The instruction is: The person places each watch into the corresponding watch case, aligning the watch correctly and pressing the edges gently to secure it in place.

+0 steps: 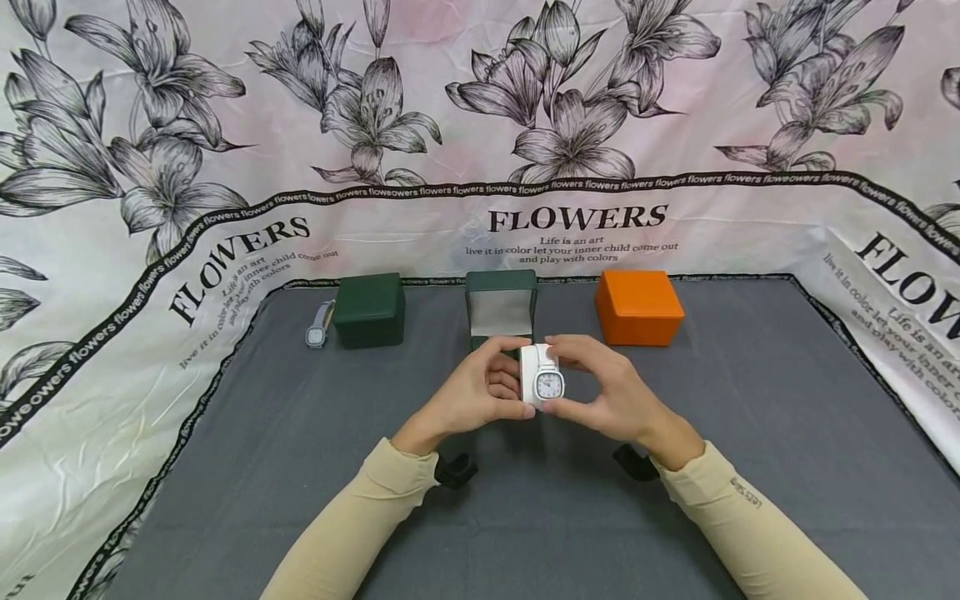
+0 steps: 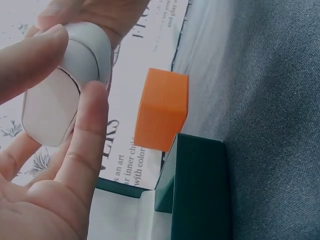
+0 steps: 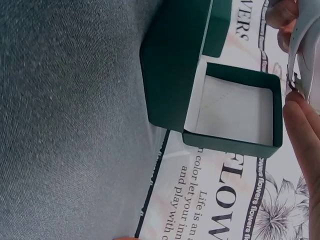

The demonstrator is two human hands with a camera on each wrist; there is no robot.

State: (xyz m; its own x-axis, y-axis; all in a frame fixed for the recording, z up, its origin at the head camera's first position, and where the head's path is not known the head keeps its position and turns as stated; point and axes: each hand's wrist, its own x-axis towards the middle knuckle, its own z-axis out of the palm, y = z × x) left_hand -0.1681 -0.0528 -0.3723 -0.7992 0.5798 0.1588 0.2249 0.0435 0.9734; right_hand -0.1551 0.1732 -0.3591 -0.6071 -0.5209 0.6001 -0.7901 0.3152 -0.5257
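Holding the white watch (image 1: pixel 542 377) between both hands (image 1: pixel 480 392) (image 1: pixel 611 392), fingers curled round it — we should lower it squarely into the open green box (image 1: pixel 501 310) just beyond.

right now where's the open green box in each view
Head: open green box at centre back, behind both hands.
Left wrist: bottom centre, seen from outside.
Right wrist: upper centre, white lining showing.
Shared landmark: the grey cloth under it.
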